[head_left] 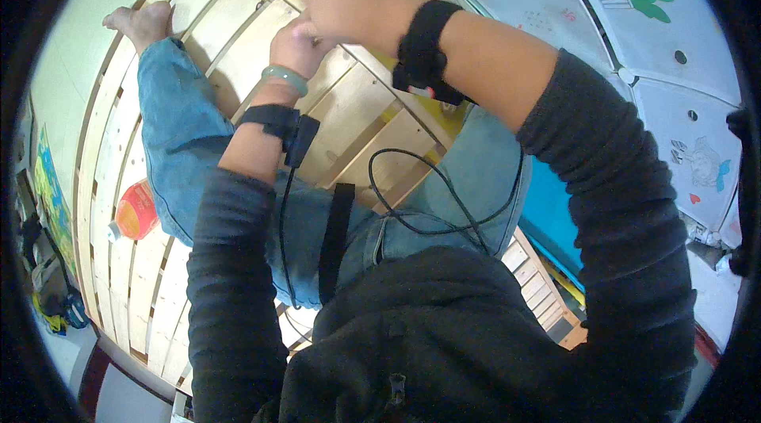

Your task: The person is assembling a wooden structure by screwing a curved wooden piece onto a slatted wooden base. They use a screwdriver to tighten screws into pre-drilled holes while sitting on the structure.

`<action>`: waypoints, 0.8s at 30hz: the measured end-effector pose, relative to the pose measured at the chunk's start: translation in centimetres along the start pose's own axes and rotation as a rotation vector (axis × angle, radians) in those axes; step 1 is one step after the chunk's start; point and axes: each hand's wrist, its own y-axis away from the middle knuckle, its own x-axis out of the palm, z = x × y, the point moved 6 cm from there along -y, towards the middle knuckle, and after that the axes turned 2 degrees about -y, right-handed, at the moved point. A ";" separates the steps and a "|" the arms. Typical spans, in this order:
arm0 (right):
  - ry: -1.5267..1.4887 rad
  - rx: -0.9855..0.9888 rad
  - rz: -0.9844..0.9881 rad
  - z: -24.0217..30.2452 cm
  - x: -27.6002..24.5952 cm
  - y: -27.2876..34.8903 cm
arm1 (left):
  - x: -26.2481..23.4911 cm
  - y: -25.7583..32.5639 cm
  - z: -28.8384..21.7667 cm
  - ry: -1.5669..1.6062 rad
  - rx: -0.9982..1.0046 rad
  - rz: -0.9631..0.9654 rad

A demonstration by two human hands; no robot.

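Note:
My left hand [298, 52] and my right hand [353, 9] meet above the side rail of a slatted wooden bed frame [250, 30]. Both hands are closed, the right one knuckles up and partly over the left. Whatever their fingers grip, if anything, is hidden between them. A pale green bangle [285, 76] circles my left wrist, and below it a black strap carries a small black device [301, 141]. Another black strap [428, 41] wraps my right wrist.
A black cable [404, 152] loops across my lap. My jeans-clad leg [178, 122] stretches over the slats, beside a red-orange bottle [137, 210]. White panels with drawings [674, 66] stand at the right, near a blue surface [555, 209]. A pale wall [59, 106] borders the left.

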 end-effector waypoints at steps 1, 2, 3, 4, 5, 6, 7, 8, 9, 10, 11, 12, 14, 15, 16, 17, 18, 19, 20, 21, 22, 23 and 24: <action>0.060 -0.053 0.091 0.3 0.3 -0.3 | 0.5 -0.1 0.0 -0.060 -0.073 0.025; 0.030 -0.042 0.135 0.4 0.5 -0.4 | 0.6 -0.3 0.0 -0.112 -0.117 0.034; 0.003 -0.026 0.175 0.3 0.5 -0.7 | 0.6 -0.5 -0.3 -0.142 -0.078 0.064; -0.019 -0.010 0.214 0.1 0.5 -0.8 | 0.6 -0.8 -0.3 -0.057 -0.053 0.126; -0.049 0.003 0.258 -0.1 0.6 -0.9 | 0.2 -0.9 -0.3 0.044 -0.003 0.178; -0.056 -0.053 0.263 -0.2 0.3 -0.7 | 0.0 -1.1 0.0 0.117 -0.004 0.250; -0.075 -0.113 0.277 -0.4 0.0 -0.4 | 0.1 -1.2 0.3 0.081 0.035 0.388; -0.083 -0.170 0.299 -0.4 -0.1 0.0 | -0.3 -1.4 0.1 0.034 0.121 0.379; -0.090 -0.200 0.349 -0.5 -0.1 0.2 | -0.5 -1.6 0.1 -0.043 0.161 0.381; -0.065 -0.244 0.339 -0.3 -0.3 0.5 | -1.0 -1.6 -0.1 -0.096 0.239 0.357; -0.038 -0.286 0.324 -0.2 -0.6 0.8 | -1.3 -1.4 -1.0 0.094 0.307 0.279; 0.007 -0.323 0.316 -0.1 -0.7 1.0 | -1.2 -1.5 -0.7 0.014 0.241 0.258; 0.011 -0.241 0.259 -0.7 -0.8 1.3 | 0.0 -1.2 -0.7 -0.109 0.073 0.289; 0.008 -0.162 0.216 -1.1 -0.7 1.6 | 0.1 -0.9 -1.2 -0.111 0.068 0.225; 0.014 -0.058 0.184 -1.8 -0.4 1.9 | 0.5 -0.7 -1.7 -0.091 0.060 0.212; 0.003 0.086 0.139 -2.6 0.0 2.2 | 0.6 -0.6 -2.2 -0.066 0.061 0.162; -0.005 0.234 0.110 -3.3 0.5 2.7 | 0.7 -0.6 -2.4 -0.039 0.048 0.135; 0.075 0.206 0.085 -3.6 0.6 2.7 | 0.9 -1.0 -2.5 0.031 0.039 0.161; 0.084 0.125 0.053 -3.6 0.7 2.8 | 1.0 -1.2 -2.4 0.012 0.056 0.204; 0.080 0.035 0.036 -3.5 0.7 3.0 | 1.2 -1.6 -2.1 -0.005 0.068 0.285; 0.090 -0.045 0.024 -3.3 0.7 3.1 | 1.2 -1.9 -1.7 -0.022 0.083 0.339; 0.124 -0.169 -0.015 -2.5 0.5 3.4 | 1.2 -1.9 -1.5 -0.035 0.114 0.350; 0.072 -0.253 -0.079 -2.1 -0.1 3.5 | 1.1 -2.0 -1.3 -0.051 0.148 0.329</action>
